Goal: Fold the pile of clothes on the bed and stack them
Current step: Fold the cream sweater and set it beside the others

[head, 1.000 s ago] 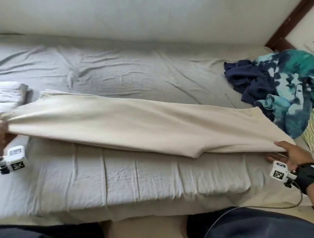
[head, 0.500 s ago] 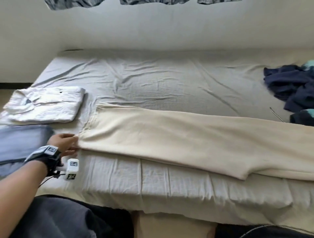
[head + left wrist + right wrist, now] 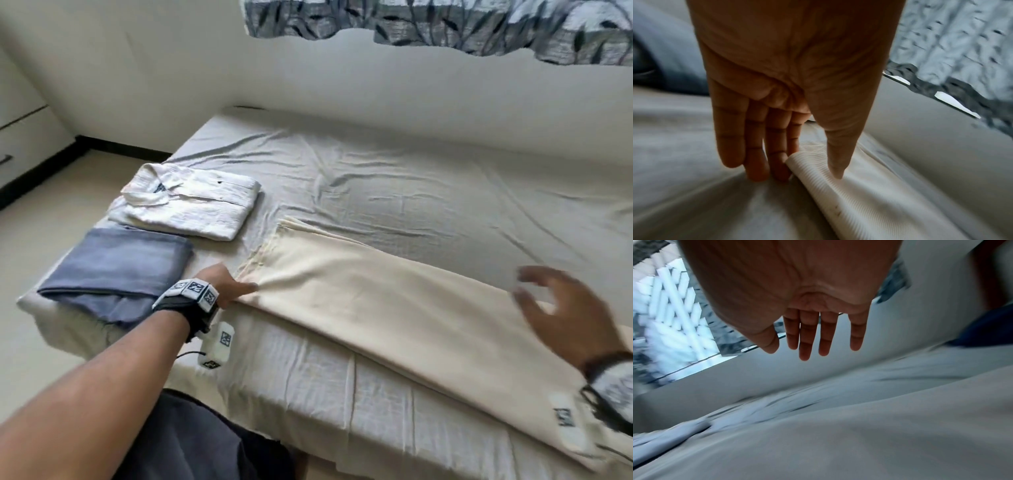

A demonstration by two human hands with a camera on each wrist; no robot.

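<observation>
Left wrist view: your left hand (image 3: pixel 789 91) pinches the cream trousers (image 3: pixel 869 203), thumb on top.
Head view: your right hand (image 3: pixel 565 318) hovers above them, fingers spread, holding nothing.

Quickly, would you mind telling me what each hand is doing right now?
Left hand: pinches the waistband edge of the cream trousers between thumb and fingers.
Right hand: open, fingers spread, holding nothing, above the trousers.

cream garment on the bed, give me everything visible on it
The cream garment looks like soft knit, finely ribbed in the left wrist view. It lies flat and long along the near side of the bed, folded lengthwise, seamed end beside the folded clothes. The left hand pinches its near corner, thumb on top, fingers beneath. The right hand hovers open above, blurred.
</observation>
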